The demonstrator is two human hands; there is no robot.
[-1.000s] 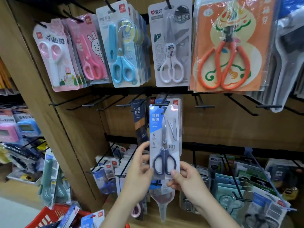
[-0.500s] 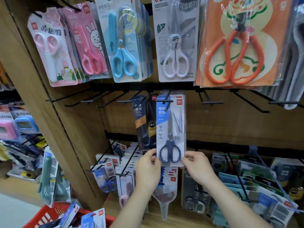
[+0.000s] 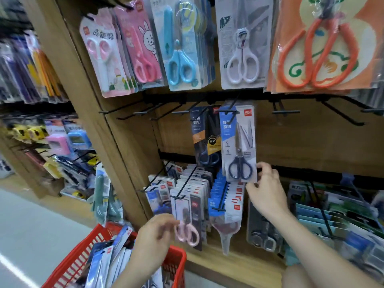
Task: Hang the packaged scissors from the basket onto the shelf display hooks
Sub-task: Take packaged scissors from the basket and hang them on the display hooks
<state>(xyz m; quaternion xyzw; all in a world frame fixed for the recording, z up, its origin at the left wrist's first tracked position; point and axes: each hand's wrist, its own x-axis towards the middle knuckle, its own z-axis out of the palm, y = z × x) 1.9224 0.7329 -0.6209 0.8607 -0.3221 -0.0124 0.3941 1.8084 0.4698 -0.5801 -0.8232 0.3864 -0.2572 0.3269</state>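
Observation:
A blue-and-white packaged pair of scissors (image 3: 239,146) with dark blue handles hangs on a black display hook (image 3: 231,110) in the middle row of the wooden shelf. My right hand (image 3: 266,192) pinches the pack's lower right corner between curled fingers and thumb. My left hand (image 3: 155,232) is blurred and lower down, above the red basket (image 3: 176,254), with loosely curled fingers holding nothing. Several more packaged scissors (image 3: 108,262) lie in the basket.
A dark pack (image 3: 204,138) hangs just left of the blue one. Bare black hooks (image 3: 128,110) stick out to its left and right (image 3: 342,115). Full rows of scissors hang above and below. A wooden post (image 3: 99,125) borders the shelf's left side.
The pack now hangs on the hook. My left hand has let go of it and dropped toward the basket. My right hand stays at its lower right corner. The view swung left and down.

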